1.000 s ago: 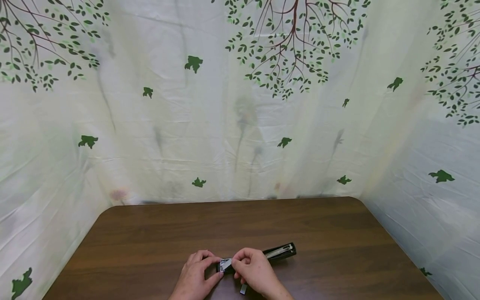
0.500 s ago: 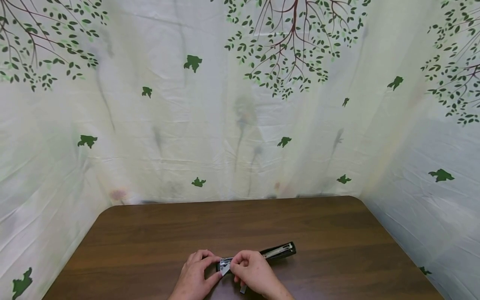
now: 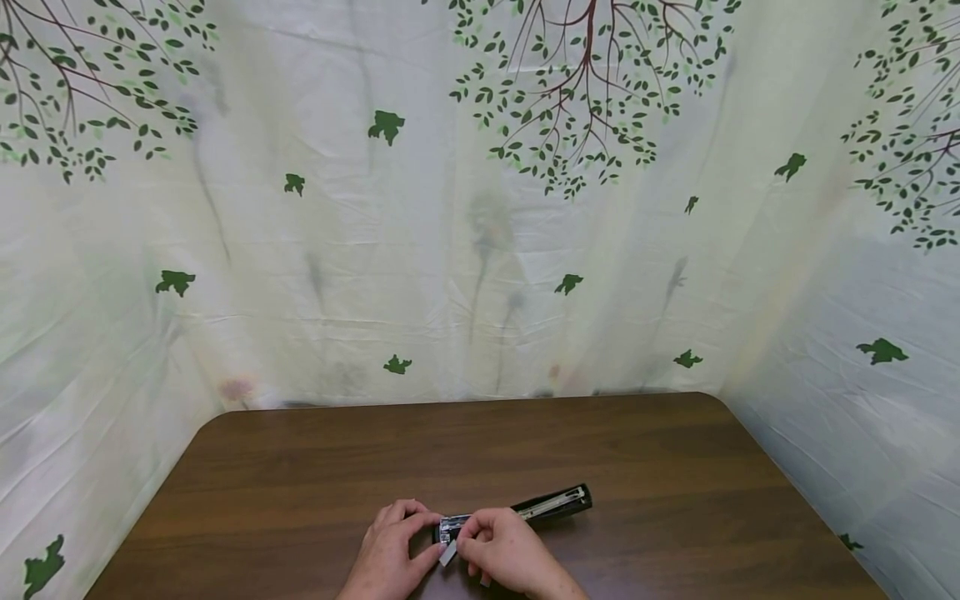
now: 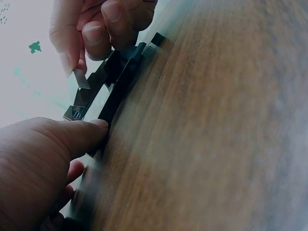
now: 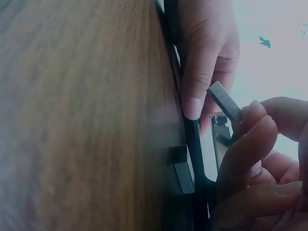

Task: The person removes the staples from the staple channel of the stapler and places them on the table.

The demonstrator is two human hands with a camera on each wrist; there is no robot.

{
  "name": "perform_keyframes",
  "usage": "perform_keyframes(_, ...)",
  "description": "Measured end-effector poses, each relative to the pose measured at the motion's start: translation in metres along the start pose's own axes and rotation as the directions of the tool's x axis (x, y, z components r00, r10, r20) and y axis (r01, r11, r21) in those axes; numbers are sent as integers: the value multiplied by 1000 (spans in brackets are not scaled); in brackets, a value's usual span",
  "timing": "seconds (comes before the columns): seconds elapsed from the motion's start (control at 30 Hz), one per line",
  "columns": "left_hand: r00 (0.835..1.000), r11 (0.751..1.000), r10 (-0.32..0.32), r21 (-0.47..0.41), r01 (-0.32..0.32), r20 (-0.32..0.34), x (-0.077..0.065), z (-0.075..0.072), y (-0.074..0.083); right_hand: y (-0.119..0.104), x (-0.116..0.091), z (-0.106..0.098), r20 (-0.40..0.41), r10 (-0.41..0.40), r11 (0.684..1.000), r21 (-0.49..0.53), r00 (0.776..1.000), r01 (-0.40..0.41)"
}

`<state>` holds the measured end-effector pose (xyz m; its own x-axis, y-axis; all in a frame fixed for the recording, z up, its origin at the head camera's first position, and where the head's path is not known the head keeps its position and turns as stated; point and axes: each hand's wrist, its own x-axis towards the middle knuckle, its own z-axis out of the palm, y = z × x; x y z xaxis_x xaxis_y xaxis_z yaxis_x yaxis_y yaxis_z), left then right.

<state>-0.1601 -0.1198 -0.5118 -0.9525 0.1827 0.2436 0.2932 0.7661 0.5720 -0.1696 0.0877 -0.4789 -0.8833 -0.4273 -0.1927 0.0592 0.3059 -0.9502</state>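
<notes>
A black stapler (image 3: 553, 503) lies opened out on the table, its metal channel showing at the far right end. My left hand (image 3: 395, 552) holds its left end, thumb (image 4: 89, 134) against the black edge. Between thumb and index finger, my right hand (image 3: 504, 550) pinches a short strip of staples (image 5: 224, 101), held tilted just above the stapler's left part. The strip (image 4: 82, 79) looks apart from the metal parts below it. Beside the stapler a second strip of staples (image 5: 184, 172) lies on the table, mostly hidden under my right hand in the head view.
The brown wooden table (image 3: 315, 467) extends around the stapler on all sides. Behind it and at both sides hang pale curtains (image 3: 450, 250) printed with branches and green leaves.
My right hand has shifted slightly left and toward me, and the pinched strip now tilts down toward the front. The left hand and stapler stay in place.
</notes>
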Motion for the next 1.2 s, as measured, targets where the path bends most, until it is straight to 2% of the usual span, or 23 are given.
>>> perform_keyframes(0.37, 1000, 1000, 17, 5, -16, -23, -1, 2, -1, -2, -3, 1, 25, 30, 999, -37, 999, -29)
perform_keyframes(0.63, 1000, 1000, 12, 6, -12, -17, 0, 2, -1, 2, -3, 2, 42, -17, 993, -114, 999, 22)
perform_keyframes(0.87, 1000, 1000, -3, -2, 3, 6, 1, 1, -1, 2, -5, 2, 55, -4, 990, -143, 998, 12)
perform_keyframes(1.2, 1000, 1000, 1, 0, -1, -16, 1, 1, -1, -1, -7, 3, 59, 22, 983, -182, 998, -11)
